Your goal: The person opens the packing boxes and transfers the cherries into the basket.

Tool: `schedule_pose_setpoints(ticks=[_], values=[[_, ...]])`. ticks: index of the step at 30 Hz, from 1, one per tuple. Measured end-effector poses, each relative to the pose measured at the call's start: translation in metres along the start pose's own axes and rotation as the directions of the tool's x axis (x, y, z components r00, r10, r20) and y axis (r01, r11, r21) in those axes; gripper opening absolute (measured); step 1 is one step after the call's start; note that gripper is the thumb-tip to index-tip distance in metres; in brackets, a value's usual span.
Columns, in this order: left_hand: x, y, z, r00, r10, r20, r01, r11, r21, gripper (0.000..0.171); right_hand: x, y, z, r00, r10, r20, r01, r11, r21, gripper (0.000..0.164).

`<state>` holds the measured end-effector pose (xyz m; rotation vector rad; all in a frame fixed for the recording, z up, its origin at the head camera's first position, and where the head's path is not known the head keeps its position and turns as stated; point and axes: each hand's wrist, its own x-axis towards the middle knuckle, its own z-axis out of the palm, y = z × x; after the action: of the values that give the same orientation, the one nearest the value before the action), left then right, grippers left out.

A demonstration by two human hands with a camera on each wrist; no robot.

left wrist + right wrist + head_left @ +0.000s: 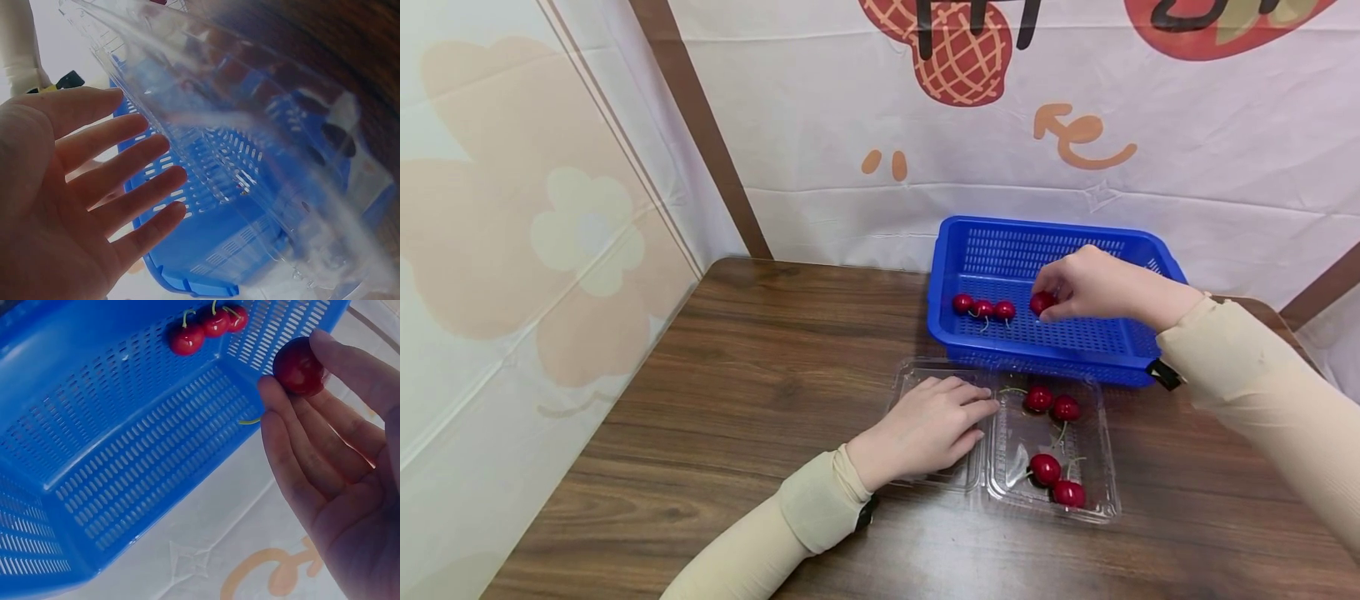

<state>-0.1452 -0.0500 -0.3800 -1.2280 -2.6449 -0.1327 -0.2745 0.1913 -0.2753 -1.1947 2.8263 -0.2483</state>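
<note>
- At the back of the table [760,358], a blue basket [1052,357] is standing in front of the printed cloth [820,108]; three cherries [982,309] with stems are lying in a short row at its left side
- Just in front of the basket, a clear plastic container [1013,437] is lying open, its two halves side by side; four cherries [1044,469] are resting in the right half, two towards the back, two towards the front
- Right hand [1093,287] is pinching one dark red cherry [299,367] between thumb and fingers, inside the basket's outline as seen from the head; a pale green stem [249,421] is showing past the fingertips
- Left hand [928,429] is lying over the container's left half, fingers spread wide and nearly straight, gripping nothing; whether it is touching the plastic, cannot tell
- Right hand and forearm are covering part of the basket's right side in the head view; left hand is hiding much of the left half
- Cream sleeves [1262,383] are covering both forearms; a black piece [1163,373] is showing beneath the right wrist, overlapping the basket's front right corner
</note>
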Motion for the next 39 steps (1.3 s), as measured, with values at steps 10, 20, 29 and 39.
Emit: schedule_pose_setpoints(ticks=[10,20,29,39], values=[[-0.001,0.0,-0.001,1.0,-0.011,0.012,0.011,1.0,0.0,0.037,0.017,0.004,-0.002,0.999,0.031,0.038,-0.031,1.0,-0.002,0.024],[0.0,-0.001,0.001,1.0,-0.003,0.005,0.003,1.0,0.011,0.036,0.032,0.012,0.001,0.993,0.098,0.073,-0.097,0.995,-0.016,0.025],[0.001,0.0,-0.001,1.0,-0.012,0.02,0.012,1.0,0.004,0.037,0.041,0.021,0.004,0.983,0.148,0.107,-0.148,0.989,-0.009,0.025],[0.001,-0.001,-0.001,1.0,-0.007,0.012,0.007,1.0,0.009,0.036,0.049,0.028,0.008,0.968,0.212,0.131,-0.215,0.976,0.013,0.027]])
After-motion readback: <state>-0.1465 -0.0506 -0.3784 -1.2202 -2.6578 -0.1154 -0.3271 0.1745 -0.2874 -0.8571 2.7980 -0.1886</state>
